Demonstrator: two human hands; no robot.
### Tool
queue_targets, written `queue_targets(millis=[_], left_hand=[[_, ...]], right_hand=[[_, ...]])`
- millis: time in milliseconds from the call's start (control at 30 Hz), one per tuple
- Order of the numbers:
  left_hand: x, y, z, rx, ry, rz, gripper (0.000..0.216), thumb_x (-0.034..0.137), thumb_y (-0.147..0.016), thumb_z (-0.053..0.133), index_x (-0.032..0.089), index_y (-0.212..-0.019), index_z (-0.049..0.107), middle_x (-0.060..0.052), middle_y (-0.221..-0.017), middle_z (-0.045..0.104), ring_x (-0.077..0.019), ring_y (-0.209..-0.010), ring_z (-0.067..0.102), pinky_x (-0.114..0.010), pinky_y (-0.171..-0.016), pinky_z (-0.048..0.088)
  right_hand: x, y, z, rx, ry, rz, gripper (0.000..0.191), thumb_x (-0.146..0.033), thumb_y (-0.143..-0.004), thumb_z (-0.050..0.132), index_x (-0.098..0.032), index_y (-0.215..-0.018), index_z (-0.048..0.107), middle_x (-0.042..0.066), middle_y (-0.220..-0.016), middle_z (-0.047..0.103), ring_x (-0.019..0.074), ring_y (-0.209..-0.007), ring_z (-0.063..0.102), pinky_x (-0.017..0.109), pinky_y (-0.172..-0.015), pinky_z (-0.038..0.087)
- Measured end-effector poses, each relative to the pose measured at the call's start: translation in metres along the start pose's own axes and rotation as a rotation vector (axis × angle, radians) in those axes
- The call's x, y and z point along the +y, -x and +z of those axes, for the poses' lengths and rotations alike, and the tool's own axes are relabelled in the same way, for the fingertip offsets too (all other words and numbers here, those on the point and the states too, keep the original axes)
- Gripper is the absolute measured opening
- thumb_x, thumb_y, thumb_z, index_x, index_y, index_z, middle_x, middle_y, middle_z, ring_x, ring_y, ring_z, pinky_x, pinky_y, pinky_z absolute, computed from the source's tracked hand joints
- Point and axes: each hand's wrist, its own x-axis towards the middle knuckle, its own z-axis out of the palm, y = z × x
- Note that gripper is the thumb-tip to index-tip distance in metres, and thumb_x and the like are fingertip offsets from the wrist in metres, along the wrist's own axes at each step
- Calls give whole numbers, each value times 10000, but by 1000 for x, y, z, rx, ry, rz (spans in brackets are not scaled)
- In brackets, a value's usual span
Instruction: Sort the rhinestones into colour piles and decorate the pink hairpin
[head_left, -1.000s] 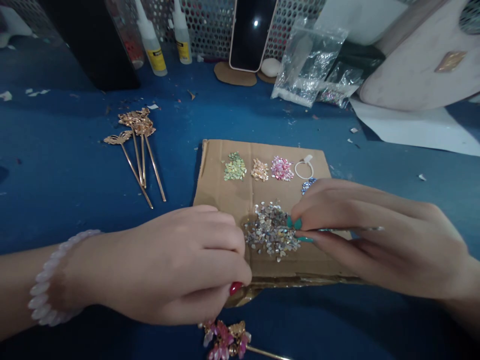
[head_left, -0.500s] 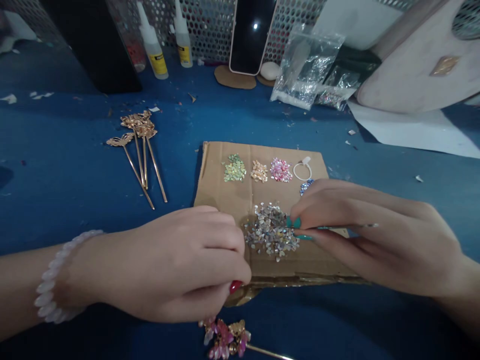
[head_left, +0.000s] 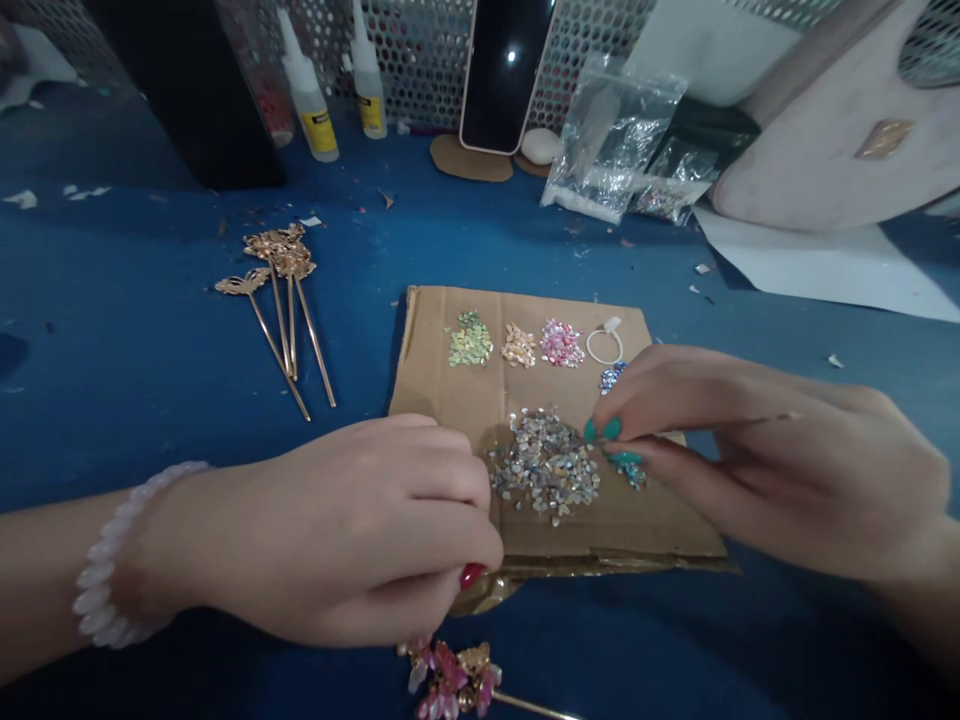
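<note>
My left hand (head_left: 352, 530) is closed at the left edge of the cardboard (head_left: 450, 390), fingers curled under. Whatever it may hold is hidden. My right hand (head_left: 742, 455) pinches a thin, stick-like tool (head_left: 776, 418), mostly hidden by the fingers. Its fingertips are at the right edge of a pile of silvery rhinestones (head_left: 551, 470). A small teal pile of stones (head_left: 631, 474) shows just below the right thumb. Below my left hand lies a gold hairpin with pink petals (head_left: 446, 680).
Green (head_left: 470, 340), peach (head_left: 518, 345), pink (head_left: 562, 343) and blue stones (head_left: 613, 377) lie on the cardboard near a white ring (head_left: 604, 345). Several gold hairpins (head_left: 281, 265) lie left. Behind stand glue bottles (head_left: 315, 115), a phone (head_left: 506, 75) and plastic bags (head_left: 607, 140).
My right hand has moved a little right and up, off the silvery pile, uncovering the small teal pile. My left hand has stayed in place.
</note>
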Motion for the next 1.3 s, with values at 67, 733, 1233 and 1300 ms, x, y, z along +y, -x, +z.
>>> queue_targets(millis=[67,733,1233,1300], left_hand=[[0,0,0,4,0,-5,238,24,-811,376,176,-872,549,-33,-723,607,-149,-658,488,-291,-649,395],[0,0,1,2,4,0,229,30,-809,380,172,-867,549,-38,-722,603,-149,-664,486,-293,-640,394],[0,0,1,6,10,-1,231,28,-810,385,174,-870,555,-30,-711,602,-151,-657,490,-294,-637,400],[0,0,1,6,10,-1,231,28,-810,381,171,-864,555,-30,-708,603,-150,-654,484,-293,-629,396]], right_hand=[[7,2,1,51,21,54,131,-100,-851,499,-227,-844,529,3,-737,644,135,-733,648,271,-603,521],[11,6,4,42,-139,86,126,-104,-838,521,-228,-862,524,-1,-779,641,143,-760,640,311,-646,545],[3,2,3,-38,-106,38,156,-90,-842,500,-245,-847,505,-29,-740,626,121,-720,643,271,-675,567],[2,1,3,-42,-98,37,162,-93,-841,499,-254,-844,510,-31,-741,634,125,-723,650,269,-658,571]])
